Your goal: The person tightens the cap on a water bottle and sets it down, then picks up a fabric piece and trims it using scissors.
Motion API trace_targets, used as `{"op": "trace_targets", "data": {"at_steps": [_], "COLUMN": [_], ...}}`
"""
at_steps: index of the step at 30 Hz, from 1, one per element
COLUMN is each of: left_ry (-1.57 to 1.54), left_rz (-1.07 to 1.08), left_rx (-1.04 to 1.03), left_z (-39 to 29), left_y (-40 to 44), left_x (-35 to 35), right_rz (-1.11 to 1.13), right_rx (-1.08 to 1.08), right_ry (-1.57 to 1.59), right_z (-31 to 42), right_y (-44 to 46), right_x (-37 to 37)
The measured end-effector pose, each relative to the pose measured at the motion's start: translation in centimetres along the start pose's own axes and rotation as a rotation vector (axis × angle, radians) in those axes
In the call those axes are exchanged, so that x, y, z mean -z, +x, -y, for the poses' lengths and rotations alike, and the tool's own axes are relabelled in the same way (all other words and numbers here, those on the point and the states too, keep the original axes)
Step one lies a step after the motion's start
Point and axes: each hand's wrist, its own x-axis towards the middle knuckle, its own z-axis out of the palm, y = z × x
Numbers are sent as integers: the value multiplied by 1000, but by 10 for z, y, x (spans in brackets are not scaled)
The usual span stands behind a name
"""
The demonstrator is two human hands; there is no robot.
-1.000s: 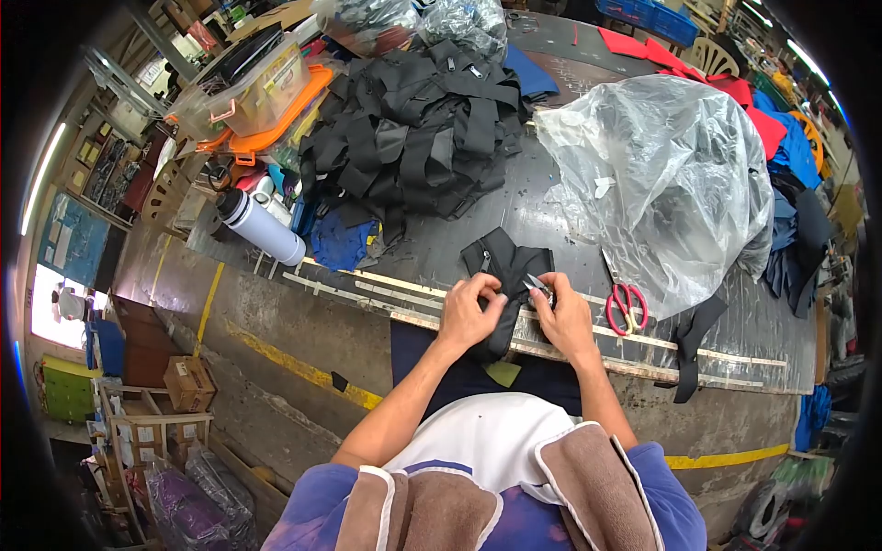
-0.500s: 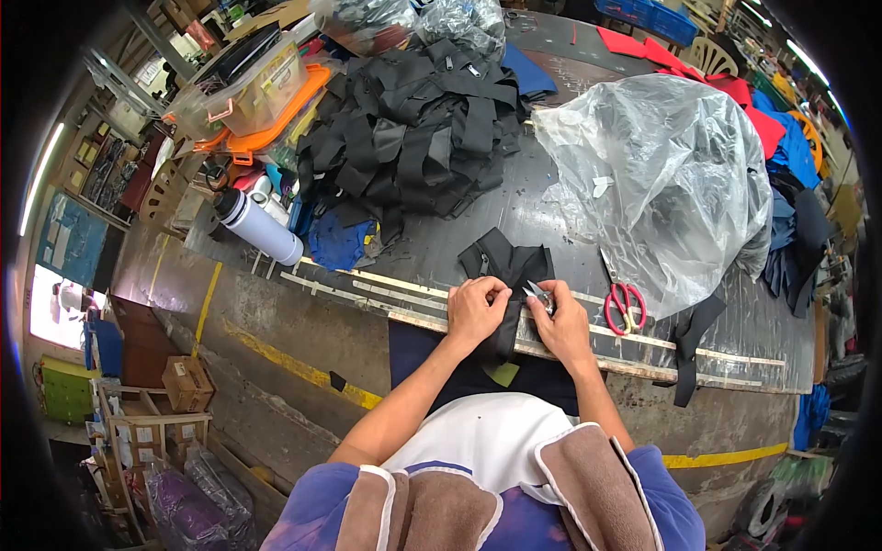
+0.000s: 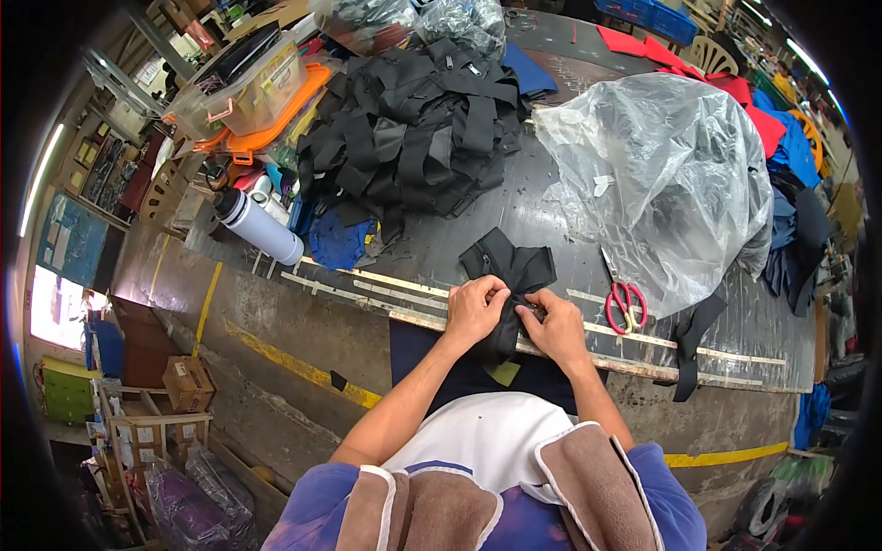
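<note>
A black fabric piece with a zipper (image 3: 508, 259) lies at the table's near edge, its folded lower part hanging toward my body. My left hand (image 3: 475, 310) pinches the fabric's left side between thumb and fingertips. Close beside it, my right hand (image 3: 557, 326) is curled with thumb and forefinger at the fabric's right side. Small metal thread snips sit in the right hand, now mostly hidden by the fingers. Red-handled scissors (image 3: 626, 308) lie to the right of my hands, touching the edge of a clear plastic bag (image 3: 657, 184).
Behind my hands rises a large heap of black zippered strips (image 3: 413, 138). A pale bottle (image 3: 260, 230) lies tilted on the left beside a blue cloth (image 3: 338, 241). One black strip (image 3: 691, 344) hangs over the table's front edge (image 3: 634, 367) at right.
My right hand has turned and moved slightly down and left against the fabric, so the snips' blades, visible before, are now mostly covered. The left hand stays nearly in place.
</note>
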Motion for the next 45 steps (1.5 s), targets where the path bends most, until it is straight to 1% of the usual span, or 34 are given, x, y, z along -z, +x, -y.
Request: {"op": "trace_targets", "data": {"at_steps": [7, 16, 23, 35, 39, 45], "left_ry": [-20, -10, -13, -15, -32, -72], "left_rz": [-2, 12, 25, 40, 51, 43], "left_rx": [2, 9, 6, -16, 4, 13], "left_z": [1, 0, 0, -1, -1, 0], "left_y": [-1, 0, 0, 0, 0, 0], "left_x": [-1, 0, 2, 3, 4, 3], "right_rz": [-45, -57, -71, -85, -122, -108], "right_rx": [106, 134, 212, 274, 246, 196], "right_ry": [-154, -164, -208, -268, -206, -217], "right_z": [-1, -5, -2, -4, -4, -7], "right_y": [0, -1, 0, 0, -2, -3], "right_x": [-7, -9, -9, -14, -11, -7]}}
